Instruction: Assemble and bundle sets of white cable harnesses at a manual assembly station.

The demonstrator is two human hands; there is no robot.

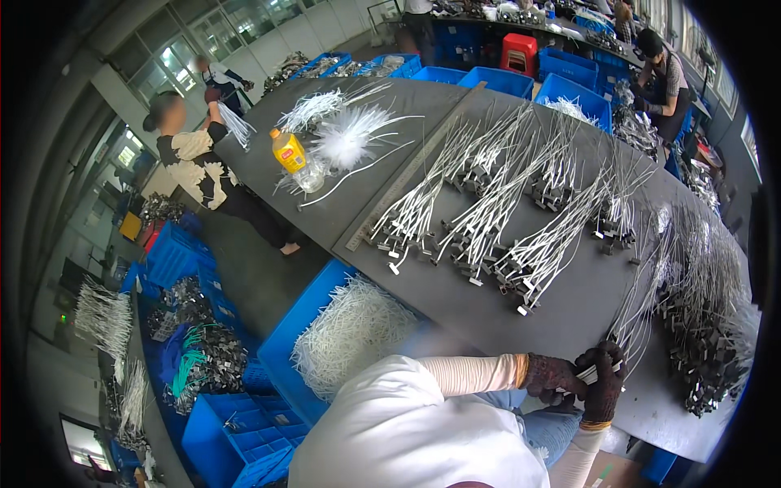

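Both my hands wear dark brown gloves and meet at the table's near edge. The fingers of my left hand (556, 379) are closed round the pale end of a bundle of thin white wires (587, 374). My right hand (603, 385) is also closed on this bundle, right beside the left. Thin strands rise from behind the right hand. What the fingers cover at the wire ends is hidden. Beyond my hands, several bunches of white wires with small dark connectors (488, 236) lie fanned out. A larger heap of similar wires (700, 325) is at the right.
The dark table (561, 317) carries a metal strip (407, 172), a yellow-labelled bottle (290, 153) and white strands (354, 134). A blue bin (281, 346) full of white pieces stands at my left. One person (195, 159) stands across the table's left side; others work farther back.
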